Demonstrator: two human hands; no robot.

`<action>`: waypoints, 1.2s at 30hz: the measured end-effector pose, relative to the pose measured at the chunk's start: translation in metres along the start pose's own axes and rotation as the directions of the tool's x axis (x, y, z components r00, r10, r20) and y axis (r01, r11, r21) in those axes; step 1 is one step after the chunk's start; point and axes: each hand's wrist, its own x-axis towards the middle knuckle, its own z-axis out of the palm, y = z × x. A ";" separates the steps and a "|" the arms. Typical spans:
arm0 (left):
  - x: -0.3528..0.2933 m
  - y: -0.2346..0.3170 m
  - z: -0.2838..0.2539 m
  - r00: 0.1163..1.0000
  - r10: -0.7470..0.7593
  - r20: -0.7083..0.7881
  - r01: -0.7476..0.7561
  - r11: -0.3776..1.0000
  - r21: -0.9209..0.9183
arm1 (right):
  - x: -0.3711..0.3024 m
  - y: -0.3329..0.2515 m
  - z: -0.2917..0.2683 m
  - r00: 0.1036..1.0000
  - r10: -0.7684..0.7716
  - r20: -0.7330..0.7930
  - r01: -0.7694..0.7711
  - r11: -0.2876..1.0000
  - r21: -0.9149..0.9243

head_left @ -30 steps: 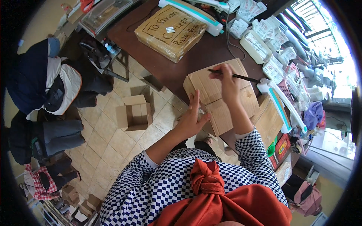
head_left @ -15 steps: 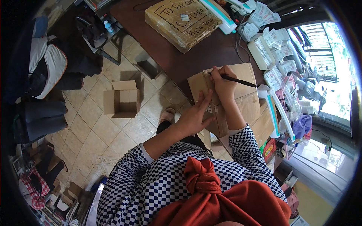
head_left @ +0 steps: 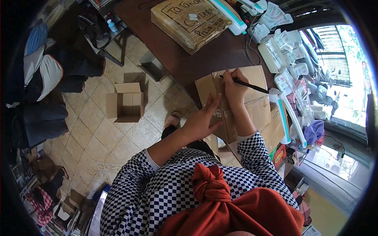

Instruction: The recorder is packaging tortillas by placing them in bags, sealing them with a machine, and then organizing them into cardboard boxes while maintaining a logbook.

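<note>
A brown cardboard box (head_left: 254, 80) lies at the near edge of the dark brown table (head_left: 173, 59). My right hand (head_left: 235, 88) is closed round a black marker pen (head_left: 254, 87), whose tip meets the far left part of the box's top. Flat against the box's left side rests my left hand (head_left: 201, 122), fingers stretched out and thumb apart. Whether the tip has left any mark there is too small to make out.
A taped box with handwriting (head_left: 189, 25) lies at the table's far end, beside a white-and-teal sealer (head_left: 228, 17). Packets and paper slips (head_left: 289, 43) crowd the right side. An open carton (head_left: 128, 104) stands on the tiled floor, left of the table.
The right hand and marker have shifted very slightly on the box top. My left hand stays pressed on the box. The view has tilted a little.
</note>
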 end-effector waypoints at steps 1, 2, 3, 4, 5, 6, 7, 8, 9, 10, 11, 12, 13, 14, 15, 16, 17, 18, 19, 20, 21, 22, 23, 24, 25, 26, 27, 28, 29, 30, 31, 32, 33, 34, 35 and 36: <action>0.001 -0.001 0.000 1.000 0.016 -0.017 -0.015 1.000 0.011 | 0.000 -0.002 0.000 1.000 0.006 -0.003 -0.006 0.999 -0.039; 0.001 -0.002 0.000 1.000 0.017 -0.019 -0.016 1.000 0.011 | 0.001 -0.002 0.001 1.000 0.004 -0.002 -0.004 0.999 -0.039; 0.002 -0.004 0.000 1.000 0.023 -0.016 -0.023 1.000 0.010 | 0.003 -0.002 0.002 1.000 0.001 -0.007 -0.001 0.999 -0.039; 0.001 -0.004 0.000 1.000 0.028 -0.010 -0.028 1.000 0.007 | 0.002 -0.003 0.003 1.000 0.000 -0.012 0.000 0.999 -0.041; 0.000 -0.004 -0.001 1.000 0.028 -0.010 -0.028 1.000 0.006 | 0.001 -0.004 0.003 1.000 0.001 -0.012 -0.001 0.999 -0.042; 0.000 -0.002 -0.002 1.000 0.011 0.001 -0.011 1.000 0.008 | -0.001 -0.007 0.003 1.000 0.006 -0.026 -0.007 1.000 -0.014; 0.000 -0.001 -0.003 1.000 -0.003 0.011 0.003 1.000 0.012 | -0.001 -0.009 0.003 0.999 0.010 -0.041 -0.009 1.000 0.014; 0.000 -0.003 -0.002 1.000 -0.001 0.011 0.001 1.000 0.012 | 0.000 -0.006 0.002 0.999 0.008 -0.042 -0.008 1.000 0.013; 0.001 -0.007 0.000 0.999 0.037 -0.020 -0.036 0.999 0.025 | 0.003 0.000 0.002 0.999 -0.023 -0.029 0.023 1.000 -0.020; 0.002 -0.009 0.001 0.996 0.074 -0.049 -0.072 0.997 0.038 | 0.004 0.002 0.002 0.998 -0.053 -0.016 0.052 0.997 -0.053; 0.001 -0.009 0.002 0.996 0.075 -0.050 -0.073 0.997 0.038 | 0.002 0.003 0.001 0.998 -0.053 -0.016 0.052 0.997 -0.054; 0.000 -0.010 0.002 0.996 0.071 -0.048 -0.068 0.996 0.051 | 0.000 0.003 0.000 0.999 -0.022 -0.047 0.021 0.999 -0.027; 0.000 -0.010 0.003 0.997 0.067 -0.047 -0.064 0.996 0.065 | -0.002 0.002 0.000 0.997 0.010 -0.077 -0.010 1.000 0.000; 0.001 -0.011 0.003 0.997 0.068 -0.047 -0.065 0.996 0.065 | -0.001 0.002 0.000 0.997 0.009 -0.077 -0.009 1.000 0.000; 0.002 -0.012 0.003 0.996 0.073 -0.048 -0.070 0.996 0.060 | 0.001 0.001 0.001 0.998 0.009 -0.056 -0.010 1.000 -0.016; 0.003 -0.012 0.003 0.996 0.076 -0.049 -0.073 0.996 0.056 | 0.002 0.000 0.001 0.999 0.011 -0.034 -0.012 0.999 -0.032; 0.002 -0.012 0.003 0.996 0.075 -0.049 -0.072 0.996 0.056 | 0.001 0.001 0.001 0.999 0.011 -0.034 -0.012 0.999 -0.032; 0.001 -0.011 0.003 0.996 0.072 -0.047 -0.069 0.996 0.053 | -0.001 0.002 0.000 0.999 0.000 -0.044 -0.001 0.999 -0.038; 0.000 -0.011 0.003 0.997 0.069 -0.044 -0.066 0.997 0.051 | -0.001 0.001 0.000 0.998 -0.012 -0.055 0.010 0.999 -0.045; 0.001 -0.012 0.002 0.997 0.068 -0.044 -0.066 0.997 0.050 | 0.000 -0.001 0.001 0.998 -0.012 -0.055 0.010 0.999 -0.046; 0.002 -0.012 0.001 0.997 0.069 -0.042 -0.067 0.997 0.039 | 0.001 -0.003 0.002 0.998 0.002 -0.059 -0.004 0.999 -0.037; 0.002 -0.012 0.001 0.997 0.071 -0.038 -0.070 0.997 0.028 | 0.002 -0.006 0.002 0.998 0.016 -0.063 -0.018 0.999 -0.028; 0.002 -0.012 0.000 0.997 0.071 -0.038 -0.070 0.997 0.028 | 0.002 -0.005 0.001 0.998 0.016 -0.064 -0.018 0.999 -0.028; 0.002 -0.011 0.000 0.997 0.067 -0.041 -0.066 0.997 0.026 | 0.002 -0.003 0.001 0.997 0.028 -0.067 -0.030 0.999 -0.038; 0.001 -0.010 -0.001 0.997 0.062 -0.045 -0.061 0.998 0.023 | 0.001 -0.001 0.001 0.997 0.039 -0.070 -0.042 0.998 -0.048; 0.001 -0.010 -0.001 0.997 0.063 -0.045 -0.062 0.998 0.024 | 0.001 0.000 0.001 0.997 0.039 -0.071 -0.043 0.998 -0.048; 0.002 -0.010 -0.001 0.997 0.060 -0.044 -0.060 0.998 0.017 | 0.002 0.001 0.001 0.998 0.013 -0.064 -0.015 0.999 -0.040; 0.002 -0.010 -0.002 0.997 0.060 -0.044 -0.060 0.998 0.011 | 0.003 0.001 0.001 0.998 -0.015 -0.058 0.013 0.999 -0.032; 0.002 -0.009 -0.003 0.997 0.062 -0.044 -0.062 0.998 0.012 | 0.002 0.002 0.001 0.998 -0.016 -0.060 0.015 0.999 -0.033; 0.001 -0.008 -0.003 0.998 0.046 -0.034 -0.046 0.999 0.012 | 0.001 0.002 0.000 0.994 -0.015 -0.104 0.015 1.000 -0.003; 0.001 -0.008 -0.004 0.999 0.028 -0.026 -0.027 1.000 0.012 | 0.000 0.000 0.001 0.989 -0.012 -0.146 0.016 0.999 0.028; 0.001 -0.008 -0.006 0.999 0.028 -0.028 -0.028 1.000 0.014 | 0.000 -0.002 0.002 0.989 -0.013 -0.145 0.017 0.999 0.029; 0.001 -0.007 -0.007 1.000 0.021 -0.021 -0.021 1.000 0.012 | 0.001 -0.006 0.002 0.993 -0.007 -0.118 0.007 1.000 0.004; 0.001 -0.007 -0.007 1.000 0.018 -0.011 -0.018 1.000 0.009 | 0.002 -0.008 0.001 0.996 0.000 -0.094 -0.002 1.000 -0.025; 0.002 -0.007 -0.006 1.000 0.022 -0.010 -0.022 1.000 0.008 | 0.002 -0.005 -0.001 0.995 -0.002 -0.097 -0.001 1.000 -0.028; 0.001 -0.006 -0.005 1.000 0.012 -0.014 -0.011 1.000 0.012 | 0.001 0.001 -0.003 0.994 -0.028 -0.101 0.022 0.998 -0.067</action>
